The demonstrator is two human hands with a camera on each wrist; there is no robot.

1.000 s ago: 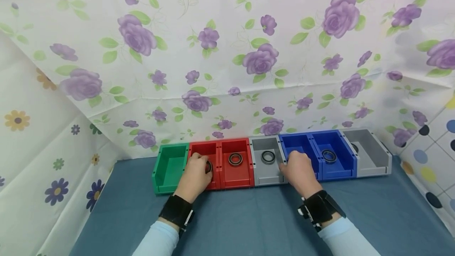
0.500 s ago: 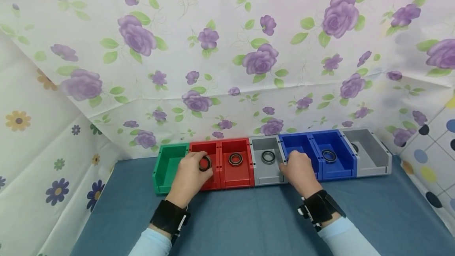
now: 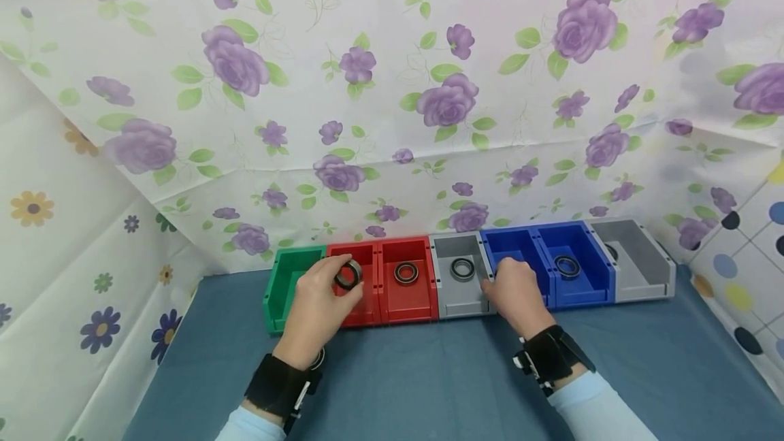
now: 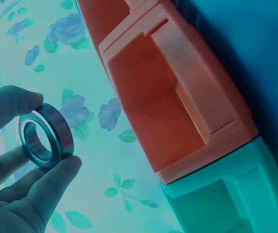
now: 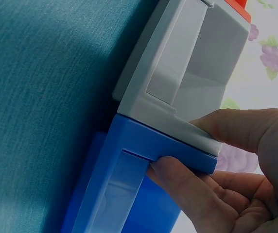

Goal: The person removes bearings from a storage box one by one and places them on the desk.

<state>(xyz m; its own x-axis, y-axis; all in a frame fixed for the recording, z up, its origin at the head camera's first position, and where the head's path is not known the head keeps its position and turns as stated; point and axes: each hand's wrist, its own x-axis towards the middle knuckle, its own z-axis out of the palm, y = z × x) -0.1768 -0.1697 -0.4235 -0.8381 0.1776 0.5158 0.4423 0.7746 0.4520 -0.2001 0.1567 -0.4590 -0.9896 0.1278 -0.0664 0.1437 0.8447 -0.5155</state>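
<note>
Angled toward one o'clock, the left hand point(image 3: 315, 305) pinches a dark metal ring point(image 4: 60, 136), the right hand point(image 3: 514, 295) grey-and-blue plastic bin walls point(image 5: 170, 144).

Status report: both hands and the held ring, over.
Left hand pinching ring, clear of red bins. Right hand gripping adjoining walls of gray bin and blue bin. Nothing visibly blocking ring.

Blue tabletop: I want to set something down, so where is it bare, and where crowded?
The tabletop is bare between the sleeves, in front of the bins, and outside each sleeve toward the patterned sheets. Crowded: around the bins, where the left hand holds a bearing and the right hand pinches two bin edges.
</note>
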